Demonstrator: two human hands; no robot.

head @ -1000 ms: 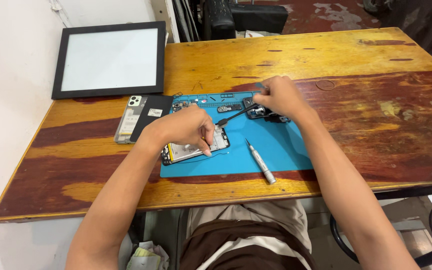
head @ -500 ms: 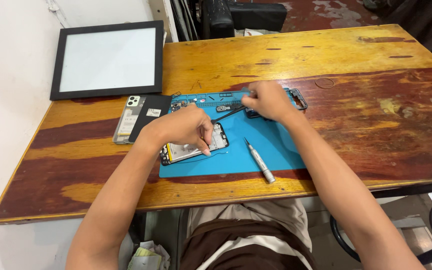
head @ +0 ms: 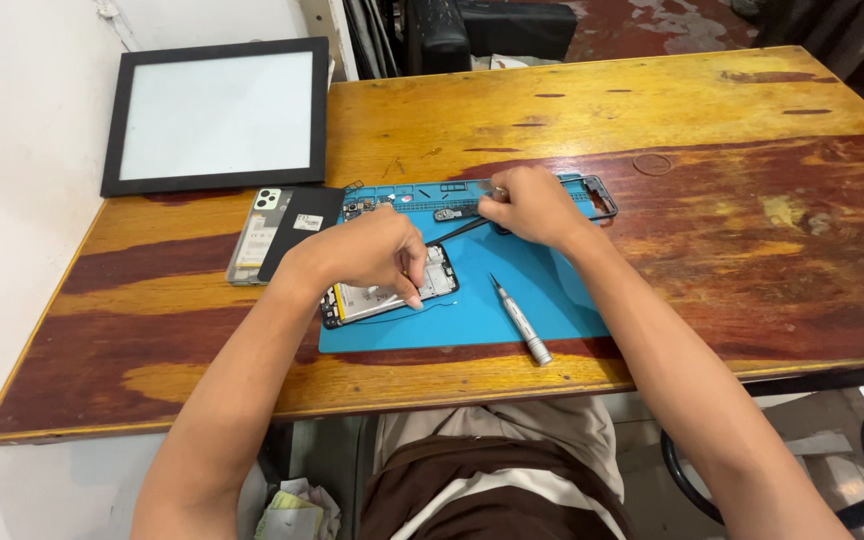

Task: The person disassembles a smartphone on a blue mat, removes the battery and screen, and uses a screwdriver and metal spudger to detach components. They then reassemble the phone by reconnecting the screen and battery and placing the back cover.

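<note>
Head view: the opened phone (head: 392,292) lies on the blue mat (head: 542,290), which keeps its loose parts together. The left hand (head: 367,255) presses down on the phone, fingers curled, steadying it. The right hand (head: 530,205), at the mat's far edge, pinches black tweezers (head: 462,229). A screwdriver (head: 520,320) lies on the mat's near side.

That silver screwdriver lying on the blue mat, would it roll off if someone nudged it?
The screwdriver looks round and slim, so a sideways nudge would probably roll it. The blue mat looks rubbery and may slow it. It lies free of both hands, its butt near the mat's front edge, so it might reach the bare table.
</note>
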